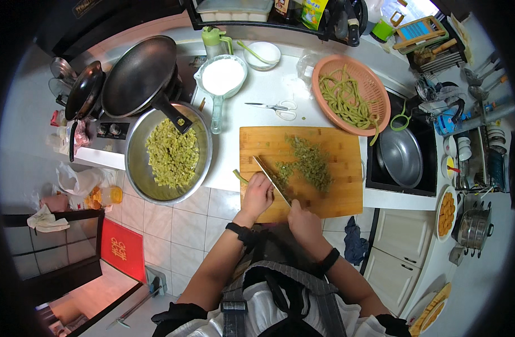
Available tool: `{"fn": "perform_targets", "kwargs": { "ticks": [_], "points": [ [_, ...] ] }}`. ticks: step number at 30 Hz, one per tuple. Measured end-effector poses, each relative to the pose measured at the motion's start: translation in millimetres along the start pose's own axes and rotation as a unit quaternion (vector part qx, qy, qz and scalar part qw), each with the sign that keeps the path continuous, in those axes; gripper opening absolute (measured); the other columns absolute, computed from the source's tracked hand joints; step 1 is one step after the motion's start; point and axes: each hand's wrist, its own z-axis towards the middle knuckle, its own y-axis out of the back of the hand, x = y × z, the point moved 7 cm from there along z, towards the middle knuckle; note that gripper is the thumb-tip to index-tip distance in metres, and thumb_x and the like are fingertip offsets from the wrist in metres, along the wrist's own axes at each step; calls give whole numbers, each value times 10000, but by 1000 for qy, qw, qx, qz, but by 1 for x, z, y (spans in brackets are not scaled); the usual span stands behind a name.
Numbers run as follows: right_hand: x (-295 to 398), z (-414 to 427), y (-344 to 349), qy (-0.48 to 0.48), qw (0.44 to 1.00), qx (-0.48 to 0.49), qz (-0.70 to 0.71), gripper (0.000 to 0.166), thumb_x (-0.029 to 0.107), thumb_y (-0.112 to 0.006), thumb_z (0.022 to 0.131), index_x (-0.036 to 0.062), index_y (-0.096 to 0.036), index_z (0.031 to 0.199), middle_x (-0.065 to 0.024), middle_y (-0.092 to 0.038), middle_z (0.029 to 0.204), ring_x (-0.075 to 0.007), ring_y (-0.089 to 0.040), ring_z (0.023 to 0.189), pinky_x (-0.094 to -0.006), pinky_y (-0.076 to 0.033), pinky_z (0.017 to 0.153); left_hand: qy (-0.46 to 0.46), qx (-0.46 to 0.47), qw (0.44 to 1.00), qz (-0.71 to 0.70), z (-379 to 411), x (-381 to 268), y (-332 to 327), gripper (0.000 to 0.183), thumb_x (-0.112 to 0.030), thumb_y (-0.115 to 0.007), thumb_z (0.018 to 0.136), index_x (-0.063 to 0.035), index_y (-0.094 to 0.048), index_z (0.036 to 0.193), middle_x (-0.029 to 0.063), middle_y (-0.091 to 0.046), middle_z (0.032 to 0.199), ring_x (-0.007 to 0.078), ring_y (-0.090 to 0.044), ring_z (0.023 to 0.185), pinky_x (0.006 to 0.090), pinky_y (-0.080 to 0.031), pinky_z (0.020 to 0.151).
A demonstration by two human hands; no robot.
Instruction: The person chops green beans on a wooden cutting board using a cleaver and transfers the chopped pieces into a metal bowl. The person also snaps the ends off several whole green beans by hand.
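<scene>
My right hand (304, 224) grips the handle end of a kitchen knife (271, 177) over a bamboo cutting board (350, 185). My left hand (257, 196) is against the blade's left side, fingers bent on a green bean; the bean's end (240, 176) sticks out at the board's left edge. Finely chopped green beans (312, 162) lie to the right of the blade. A large steel bowl (132, 168) at the left holds more chopped green pieces (172, 153). Long whole beans (346, 101) fill a pink colander (386, 99) beyond the board's back right corner.
Scissors (274, 107) lie behind the board. A green-handled strainer of white powder (222, 76) and a small white dish (262, 56) stand farther back. A wok (139, 76) leans over the steel bowl, its handle above the bowl. At right is a sink with a metal basin (400, 158).
</scene>
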Motion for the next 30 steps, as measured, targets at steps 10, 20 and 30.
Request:
{"fn": "perform_targets", "kwargs": {
  "ticks": [10, 20, 30],
  "points": [
    [2, -19, 32, 21, 996, -33, 74, 141, 173, -537, 916, 45, -479, 908, -216, -573, 608, -433, -590, 590, -548, -443, 533, -12, -21, 1000, 15, -6, 2, 2, 126, 18, -606, 792, -4, -583, 914, 158, -566, 1021, 361, -541, 1010, 408, -470, 875],
    [-4, -1, 6, -21, 998, -33, 50, 138, 194, -523, 886, 66, -492, 926, -213, -626, 653, -432, -629, 619, -547, -500, 583, -5, 14, 1000, 6, -6, 4, 1, 156, 19, -607, 789, -12, -591, 940, 136, -580, 1001, 348, -553, 981, 413, -478, 854],
    [-58, 7, 39, -10, 993, -114, 28, 152, 227, -534, 913, 82, -496, 889, -187, -606, 627, -406, -616, 598, -535, -475, 544, -36, 15, 999, 23, 10, -19, -32, 182, -37, -625, 824, -25, -580, 1000, 164, -563, 1040, 363, -547, 998, 415, -471, 853]
  ]
}}
